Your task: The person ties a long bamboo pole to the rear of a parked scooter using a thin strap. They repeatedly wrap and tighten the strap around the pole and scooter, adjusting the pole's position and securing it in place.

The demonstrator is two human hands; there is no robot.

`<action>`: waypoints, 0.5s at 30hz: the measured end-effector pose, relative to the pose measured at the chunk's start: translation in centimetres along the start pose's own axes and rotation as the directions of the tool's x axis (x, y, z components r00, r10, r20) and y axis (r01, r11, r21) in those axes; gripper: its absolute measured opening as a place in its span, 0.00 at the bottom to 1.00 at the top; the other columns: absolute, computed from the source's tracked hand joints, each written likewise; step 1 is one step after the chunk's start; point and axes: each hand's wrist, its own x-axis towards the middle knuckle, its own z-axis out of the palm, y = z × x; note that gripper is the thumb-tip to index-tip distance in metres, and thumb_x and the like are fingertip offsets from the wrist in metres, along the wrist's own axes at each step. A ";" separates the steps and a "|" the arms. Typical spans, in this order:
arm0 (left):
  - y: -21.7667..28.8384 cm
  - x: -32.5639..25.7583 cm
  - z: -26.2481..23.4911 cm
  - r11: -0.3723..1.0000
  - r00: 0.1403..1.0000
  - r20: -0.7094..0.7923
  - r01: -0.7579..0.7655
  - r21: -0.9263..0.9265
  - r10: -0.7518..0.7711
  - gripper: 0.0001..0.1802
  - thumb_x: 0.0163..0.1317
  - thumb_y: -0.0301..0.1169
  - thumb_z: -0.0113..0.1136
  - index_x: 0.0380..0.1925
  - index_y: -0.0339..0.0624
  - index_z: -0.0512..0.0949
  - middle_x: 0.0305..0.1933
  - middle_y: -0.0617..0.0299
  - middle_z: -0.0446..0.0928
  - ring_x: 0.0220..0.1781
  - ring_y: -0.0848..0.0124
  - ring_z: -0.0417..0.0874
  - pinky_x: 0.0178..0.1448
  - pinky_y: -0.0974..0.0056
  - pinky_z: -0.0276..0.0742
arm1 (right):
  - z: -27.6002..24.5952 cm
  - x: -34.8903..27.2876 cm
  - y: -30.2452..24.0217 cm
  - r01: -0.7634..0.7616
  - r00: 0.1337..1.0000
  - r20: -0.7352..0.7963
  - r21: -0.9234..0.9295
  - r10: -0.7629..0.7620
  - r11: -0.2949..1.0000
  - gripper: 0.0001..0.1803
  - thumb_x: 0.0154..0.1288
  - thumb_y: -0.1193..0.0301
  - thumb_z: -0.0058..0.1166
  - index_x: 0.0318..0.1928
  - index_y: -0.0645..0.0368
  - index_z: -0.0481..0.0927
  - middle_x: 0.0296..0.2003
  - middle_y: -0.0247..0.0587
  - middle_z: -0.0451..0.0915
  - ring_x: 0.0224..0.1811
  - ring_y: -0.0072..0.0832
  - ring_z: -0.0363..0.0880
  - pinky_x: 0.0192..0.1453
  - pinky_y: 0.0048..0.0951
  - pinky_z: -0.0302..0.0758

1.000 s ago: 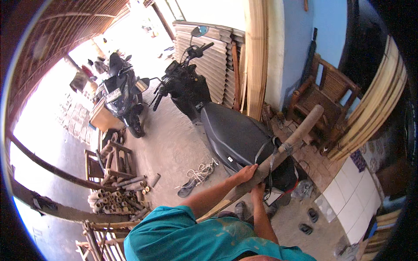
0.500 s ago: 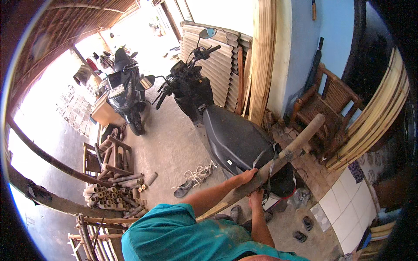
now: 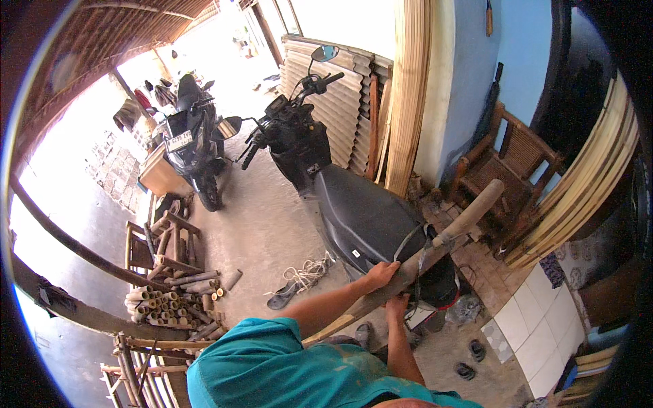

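A long wooden pole lies crosswise over the rear of a black scooter, its rounded end jutting out to the far right. A thin grey strap loops round the pole behind the seat. My left hand is closed at the pole's upper side, fingers pinching the strap's near end. My right hand is closed just below the pole, and what its fingers hold is hidden. The pole's near part runs under my left forearm.
Ahead stands a second scooter. Cut bamboo pieces are stacked at left beside a bamboo chair frame. A rope coil and sandals lie on the floor. At right are a bamboo chair and long bamboo strips.
Both hands stay at the pole and strap with hardly any movement. The view has shifted slightly, so the scene sits a little differently in the picture.
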 end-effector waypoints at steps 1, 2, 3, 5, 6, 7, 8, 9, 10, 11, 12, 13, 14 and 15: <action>0.0 -0.1 0.0 0.998 0.998 -0.015 -0.059 -0.003 0.059 0.35 0.70 0.58 0.41 0.45 0.34 0.82 0.41 0.48 0.83 0.46 0.56 0.84 0.55 0.54 0.74 | -0.2 0.2 0.0 0.014 1.000 0.009 -0.005 -0.014 1.000 0.27 0.66 0.56 0.56 0.54 0.59 0.61 0.40 0.44 0.75 0.31 0.31 0.77 0.28 0.34 0.73; 0.5 -0.3 0.0 0.996 0.996 -0.025 -0.089 -0.008 0.089 0.35 0.70 0.57 0.41 0.44 0.34 0.82 0.40 0.48 0.83 0.45 0.55 0.84 0.54 0.54 0.74 | -0.4 0.3 0.1 0.031 0.999 0.012 -0.016 -0.031 0.999 0.26 0.66 0.56 0.56 0.53 0.58 0.61 0.39 0.44 0.75 0.30 0.31 0.77 0.27 0.34 0.73; 0.8 -0.6 0.0 0.993 0.992 -0.036 -0.119 -0.013 0.119 0.35 0.70 0.57 0.41 0.43 0.33 0.82 0.40 0.47 0.83 0.44 0.55 0.84 0.54 0.53 0.75 | -0.5 0.6 0.2 0.041 0.999 0.010 -0.019 -0.041 0.999 0.26 0.66 0.57 0.57 0.53 0.58 0.60 0.38 0.43 0.75 0.28 0.31 0.77 0.26 0.34 0.72; 1.9 -1.4 -0.1 0.990 0.990 -0.022 -0.137 -0.027 0.136 0.34 0.70 0.56 0.41 0.43 0.33 0.82 0.39 0.47 0.83 0.44 0.55 0.84 0.54 0.53 0.75 | -0.7 0.7 0.1 0.061 0.998 0.015 -0.017 -0.061 0.998 0.25 0.66 0.58 0.56 0.54 0.56 0.60 0.40 0.43 0.75 0.29 0.30 0.77 0.26 0.33 0.72; 2.7 -2.1 -0.4 0.992 0.993 0.001 -0.118 -0.032 0.118 0.34 0.70 0.55 0.41 0.43 0.32 0.82 0.39 0.47 0.83 0.45 0.55 0.84 0.54 0.53 0.75 | -0.6 0.6 0.0 0.063 0.998 0.024 -0.016 -0.062 0.998 0.25 0.67 0.58 0.56 0.54 0.55 0.60 0.41 0.42 0.74 0.30 0.30 0.76 0.26 0.32 0.71; 3.3 -2.2 -0.5 0.994 0.995 0.025 -0.101 -0.035 0.102 0.34 0.71 0.55 0.40 0.43 0.32 0.81 0.40 0.46 0.83 0.45 0.55 0.84 0.54 0.53 0.75 | -0.9 0.6 -0.3 0.066 0.997 0.040 -0.017 -0.066 0.998 0.24 0.67 0.58 0.55 0.55 0.54 0.60 0.42 0.42 0.74 0.30 0.29 0.76 0.26 0.32 0.71; 3.0 -2.2 -0.6 0.996 0.996 0.029 -0.085 -0.017 0.086 0.34 0.71 0.55 0.39 0.44 0.32 0.81 0.41 0.46 0.83 0.47 0.55 0.84 0.56 0.53 0.74 | -0.6 0.0 -0.6 0.060 0.996 0.071 -0.011 -0.059 0.998 0.24 0.67 0.59 0.55 0.55 0.53 0.60 0.43 0.42 0.74 0.31 0.29 0.76 0.25 0.31 0.71; 2.4 -1.9 -0.7 0.998 0.997 0.035 -0.071 0.000 0.071 0.35 0.71 0.56 0.38 0.45 0.32 0.80 0.42 0.45 0.83 0.48 0.54 0.83 0.57 0.53 0.73 | -0.4 -0.4 -0.9 0.042 0.994 0.101 0.010 -0.043 0.999 0.24 0.68 0.59 0.54 0.56 0.52 0.60 0.44 0.42 0.74 0.31 0.28 0.76 0.25 0.30 0.71; 1.8 -1.4 -0.7 0.998 0.998 0.040 -0.056 0.018 0.056 0.36 0.71 0.56 0.37 0.46 0.32 0.80 0.44 0.45 0.82 0.49 0.54 0.83 0.58 0.52 0.73 | 0.4 -0.9 -0.9 0.043 0.997 0.056 0.182 -0.054 0.982 0.22 0.68 0.60 0.54 0.55 0.52 0.61 0.42 0.40 0.74 0.30 0.28 0.76 0.25 0.30 0.70; 1.0 -0.6 -0.2 0.999 0.999 0.043 -0.032 0.037 0.030 0.36 0.71 0.57 0.36 0.47 0.32 0.80 0.45 0.44 0.82 0.51 0.54 0.82 0.59 0.52 0.72 | 1.3 -1.8 -1.6 0.061 0.998 0.007 0.351 -0.068 0.934 0.20 0.69 0.61 0.53 0.54 0.51 0.62 0.40 0.39 0.74 0.28 0.28 0.75 0.24 0.31 0.69; 0.0 0.1 -0.1 0.998 0.999 0.036 -0.001 0.056 -0.001 0.37 0.70 0.57 0.35 0.48 0.33 0.80 0.47 0.44 0.81 0.52 0.53 0.82 0.60 0.52 0.71 | 2.6 -2.9 -2.3 0.083 0.997 -0.032 0.503 -0.077 0.861 0.18 0.69 0.61 0.53 0.52 0.50 0.63 0.38 0.37 0.74 0.27 0.27 0.74 0.23 0.31 0.69; -1.1 0.7 -0.1 0.997 0.999 0.027 0.032 0.074 -0.034 0.37 0.70 0.57 0.34 0.49 0.33 0.79 0.48 0.43 0.81 0.53 0.53 0.82 0.61 0.51 0.70 | 2.4 -2.5 -1.9 0.035 0.999 0.012 0.540 -0.049 0.841 0.17 0.69 0.61 0.52 0.52 0.50 0.64 0.37 0.37 0.74 0.26 0.27 0.74 0.23 0.31 0.69; -0.7 1.0 0.2 0.999 0.997 0.061 0.039 0.036 -0.041 0.38 0.70 0.58 0.34 0.49 0.33 0.79 0.49 0.43 0.81 0.53 0.52 0.81 0.62 0.51 0.70 | 1.4 -1.8 -1.8 0.024 0.998 0.037 0.514 -0.051 0.857 0.16 0.69 0.62 0.52 0.51 0.50 0.65 0.35 0.37 0.74 0.25 0.27 0.73 0.23 0.32 0.69; 0.2 1.1 0.5 0.999 0.994 0.100 0.040 0.002 -0.040 0.38 0.70 0.58 0.33 0.49 0.34 0.79 0.50 0.43 0.80 0.54 0.52 0.81 0.62 0.51 0.70 | 0.0 -0.6 -0.9 0.027 0.996 0.063 0.470 -0.064 0.882 0.15 0.69 0.62 0.52 0.51 0.51 0.66 0.34 0.36 0.74 0.24 0.27 0.73 0.23 0.32 0.68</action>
